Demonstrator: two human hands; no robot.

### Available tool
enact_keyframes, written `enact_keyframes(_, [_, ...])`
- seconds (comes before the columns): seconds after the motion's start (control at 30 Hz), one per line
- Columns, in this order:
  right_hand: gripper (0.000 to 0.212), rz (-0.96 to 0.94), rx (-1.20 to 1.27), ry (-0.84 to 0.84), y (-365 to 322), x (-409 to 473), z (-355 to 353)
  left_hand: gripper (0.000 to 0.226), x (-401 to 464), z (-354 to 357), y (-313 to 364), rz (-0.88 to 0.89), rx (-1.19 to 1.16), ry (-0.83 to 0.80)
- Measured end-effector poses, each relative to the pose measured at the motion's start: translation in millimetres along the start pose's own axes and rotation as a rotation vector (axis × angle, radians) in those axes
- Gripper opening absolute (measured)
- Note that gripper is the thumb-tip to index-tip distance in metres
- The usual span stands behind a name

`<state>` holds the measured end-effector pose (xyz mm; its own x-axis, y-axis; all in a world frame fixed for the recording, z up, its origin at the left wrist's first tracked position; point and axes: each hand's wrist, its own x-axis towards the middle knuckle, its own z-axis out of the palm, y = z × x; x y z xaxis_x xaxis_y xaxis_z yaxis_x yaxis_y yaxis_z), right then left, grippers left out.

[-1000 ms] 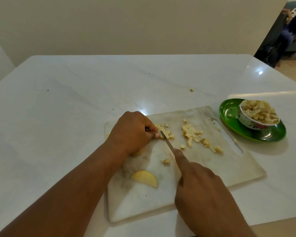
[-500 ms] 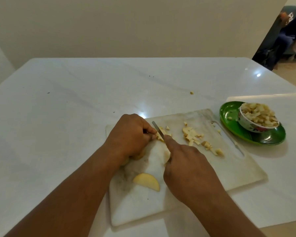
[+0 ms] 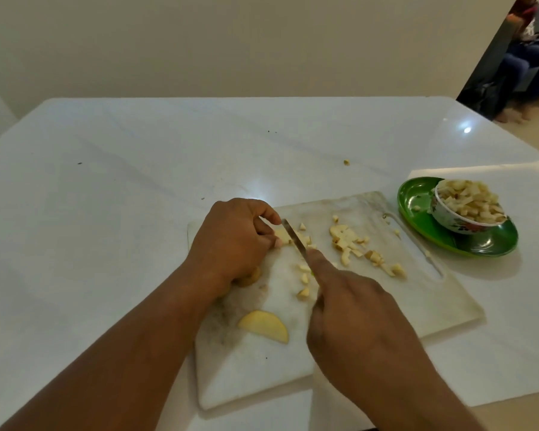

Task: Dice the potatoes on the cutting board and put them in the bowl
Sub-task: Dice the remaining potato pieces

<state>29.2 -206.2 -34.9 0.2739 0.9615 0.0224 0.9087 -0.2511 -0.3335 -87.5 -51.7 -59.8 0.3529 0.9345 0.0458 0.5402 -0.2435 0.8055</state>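
A white cutting board (image 3: 417, 293) lies on the white table. My left hand (image 3: 234, 241) pins a strip of potato (image 3: 282, 235) down at the board's far left, fingers curled over it. My right hand (image 3: 355, 321) grips a knife (image 3: 294, 241), forefinger along its spine; the blade sits across the strip right beside my left fingertips. Diced potato (image 3: 352, 241) lies scattered over the middle of the board. One half-round potato slice (image 3: 263, 325) rests near the board's front left. To the right, a patterned bowl (image 3: 455, 217) is heaped with dice.
The bowl stands on a green plate (image 3: 479, 244) at the right of the board. One stray potato bit (image 3: 346, 162) lies on the table behind the board. A seated person (image 3: 523, 57) is in the room beyond the table's far right corner.
The knife has been chopping: it slid forward under my right hand, then drew back. A few more dice lie by the blade. My left hand stays on the potato.
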Motion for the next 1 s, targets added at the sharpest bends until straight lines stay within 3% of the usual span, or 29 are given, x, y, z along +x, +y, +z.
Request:
enact_keyframes(0.57, [0.077, 0.064, 0.033, -0.155, 9, -27, 1, 0.028, 7, 2, -3, 0.026, 0.125, 0.004])
enact_keyframes(1.0, [0.074, -0.034, 0.074, 0.106, -4, -3, 11, 0.028, 0, -4, -1, 0.054, 0.021, 0.008])
